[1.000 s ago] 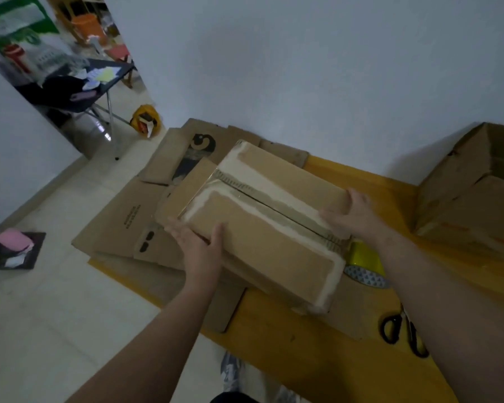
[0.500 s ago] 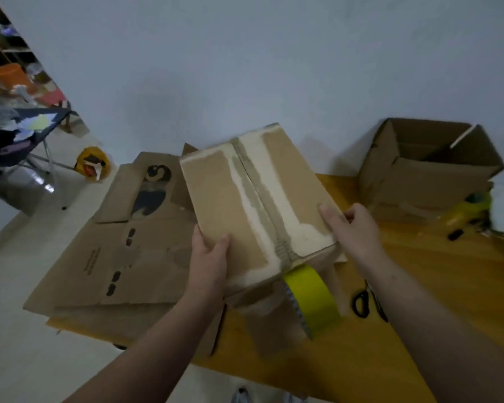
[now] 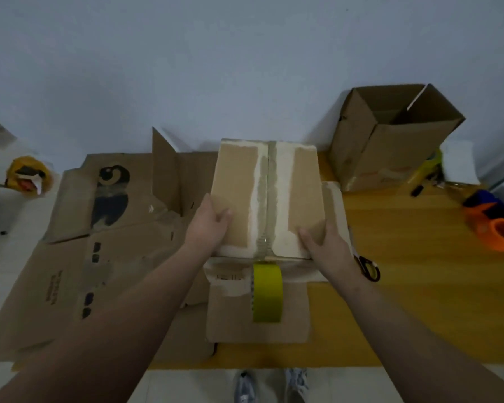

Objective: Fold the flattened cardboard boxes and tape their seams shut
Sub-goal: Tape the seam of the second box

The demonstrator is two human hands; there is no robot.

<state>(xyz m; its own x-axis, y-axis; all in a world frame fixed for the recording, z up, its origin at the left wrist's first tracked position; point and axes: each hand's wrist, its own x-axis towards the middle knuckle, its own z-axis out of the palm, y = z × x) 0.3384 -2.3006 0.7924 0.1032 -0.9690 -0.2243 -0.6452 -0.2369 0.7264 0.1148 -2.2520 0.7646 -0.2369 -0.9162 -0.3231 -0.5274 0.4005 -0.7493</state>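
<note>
Both grips are closed on the box [image 3: 266,196]. The left hand [image 3: 208,225] clasps its near left edge with the thumb on the top face. The right hand [image 3: 325,245] clasps the near right corner, also thumb on top, and its fingers are hidden below. The box is held in the middle of the view, over the counter [image 3: 405,286], with its taped face up. A strip of tape runs along the centre seam, between pale torn patches. A yellow-green tape roll [image 3: 266,292] sits just in front of the box's near edge, in line with that seam, on a flat cardboard piece [image 3: 259,324]. More flat cardboard [image 3: 114,242] covers the counter to the left. Scissors [image 3: 368,267] lie just right of the right wrist. An open box [image 3: 390,135] stands at the back right against the wall. An orange dispenser [image 3: 495,225] lies at the far right edge. Two shoes [image 3: 245,385] show on the floor below the counter's near edge.
</note>
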